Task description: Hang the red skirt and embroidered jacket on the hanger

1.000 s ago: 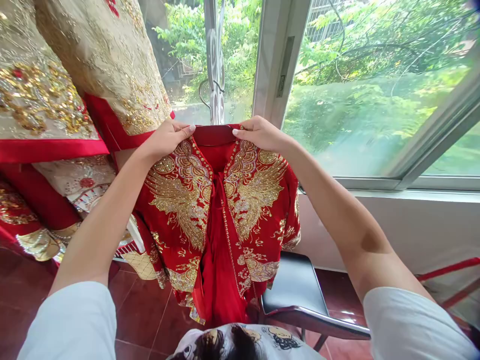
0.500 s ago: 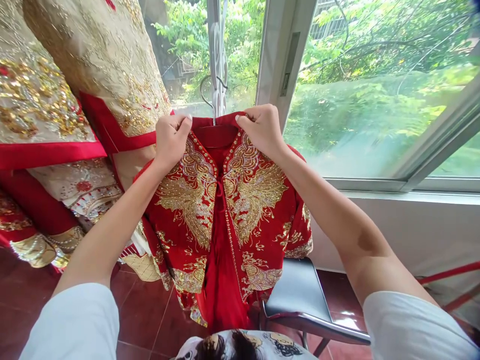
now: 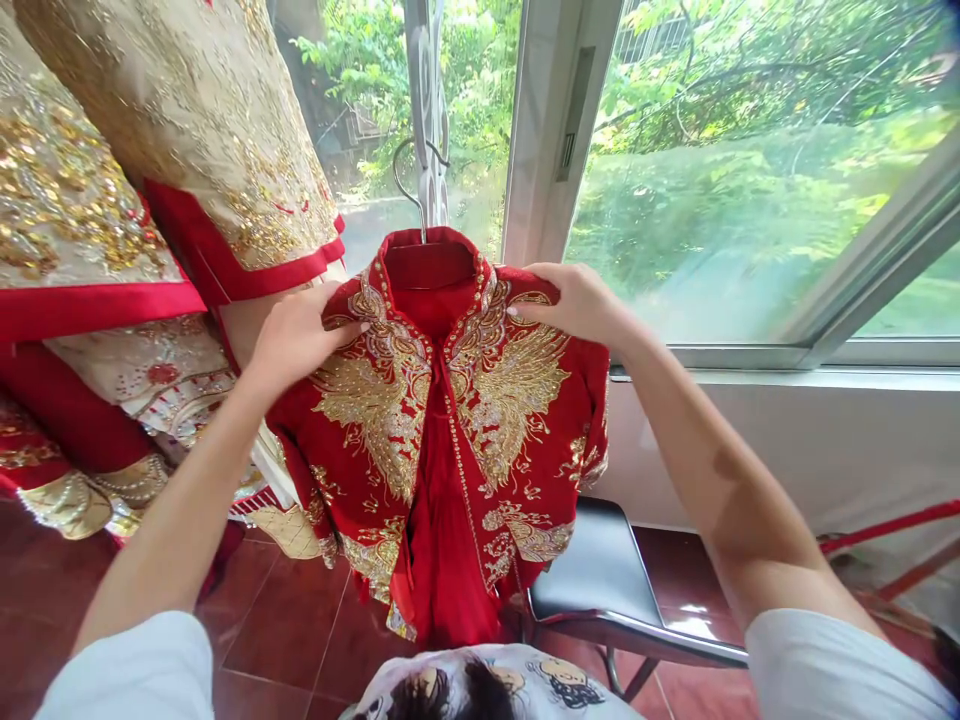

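A red jacket [image 3: 525, 500] with gold embroidery hangs from a hanger [image 3: 409, 190] in front of the window. Its stand-up collar is raised, and the front is tied at the neck with a red cord. My left hand [image 3: 304, 330] pinches the shoulder on the left, thumb on the embroidered front and fingers behind the cloth. On the right shoulder, my right hand [image 3: 574, 305] grips the fabric the same way, its thumb near the collar. Red cloth [image 3: 454, 560] shows through the open front below the tie.
Gold-beaded cream and red garments [image 3: 247, 130] hang close on the left. A black-seated metal chair [image 3: 592, 560] stands below right of the jacket. The window frame and sill [image 3: 750, 378] run along the right, with red bars [image 3: 900, 522] at the far right.
Both hands have moved from the collar edges down and outward to the shoulders. The collar, folded under the fingers before, now stands up. My view has shifted slightly.
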The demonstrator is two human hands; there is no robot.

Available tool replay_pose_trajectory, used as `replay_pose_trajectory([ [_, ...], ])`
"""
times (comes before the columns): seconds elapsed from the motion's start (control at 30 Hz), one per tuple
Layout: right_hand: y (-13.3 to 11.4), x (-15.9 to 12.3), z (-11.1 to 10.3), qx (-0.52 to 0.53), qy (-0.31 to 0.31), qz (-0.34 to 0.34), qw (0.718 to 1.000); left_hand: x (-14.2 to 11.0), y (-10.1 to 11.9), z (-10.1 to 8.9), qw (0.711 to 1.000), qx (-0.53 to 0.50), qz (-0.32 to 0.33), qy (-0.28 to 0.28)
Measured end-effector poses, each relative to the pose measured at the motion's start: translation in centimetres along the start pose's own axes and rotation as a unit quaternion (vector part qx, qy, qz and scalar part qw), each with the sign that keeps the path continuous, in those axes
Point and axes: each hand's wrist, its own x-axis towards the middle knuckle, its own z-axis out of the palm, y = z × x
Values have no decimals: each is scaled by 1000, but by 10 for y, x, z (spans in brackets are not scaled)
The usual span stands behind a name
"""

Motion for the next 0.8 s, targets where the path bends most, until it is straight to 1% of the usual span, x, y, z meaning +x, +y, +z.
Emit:
replay_pose_trajectory([
  [0.07,-12,-12,19,-66,114,20,991,-15,19,15,994,55,-34,90],
  [0.1,-21,-21,31,-89,162,32,982,-25,29,25,988,73,-38,128],
  [0.17,-41,-48,62,-117,243,61,961,-51,46,53,977,93,-30,189],
  [0.2,-51,-65,81,-127,275,83,949,-67,51,71,971,104,-31,213],
  [0.23,-60,-84,101,-136,284,102,944,-83,55,92,970,112,-44,211],
  [0.27,-67,-102,123,-141,279,111,943,-99,57,114,972,115,-58,196],
  [0.33,-73,-134,163,-138,245,137,950,-128,55,156,979,110,-98,143],
  [0.37,-72,-145,179,-143,247,157,945,-140,52,173,979,105,-120,126],
  [0.4,-68,-153,191,-140,249,172,943,-150,48,186,977,103,-135,129],
  [0.43,-63,-159,199,-133,248,178,943,-159,43,194,974,105,-144,138],
  [0.5,-48,-163,204,-108,233,158,953,-172,34,197,970,123,-134,163],
  [0.57,-34,-165,199,-84,216,109,967,-181,28,190,968,156,-100,171],
  [0.63,-25,-167,190,-56,210,49,975,-188,28,180,967,180,-55,172],
  [0.7,-27,-171,176,-6,202,-22,979,-193,37,171,966,187,-16,178],
  [0.73,-33,-174,168,22,194,-63,979,-195,44,167,967,184,-3,178],
  [0.8,-52,-179,152,71,187,-129,971,-198,62,162,973,156,0,169],
])
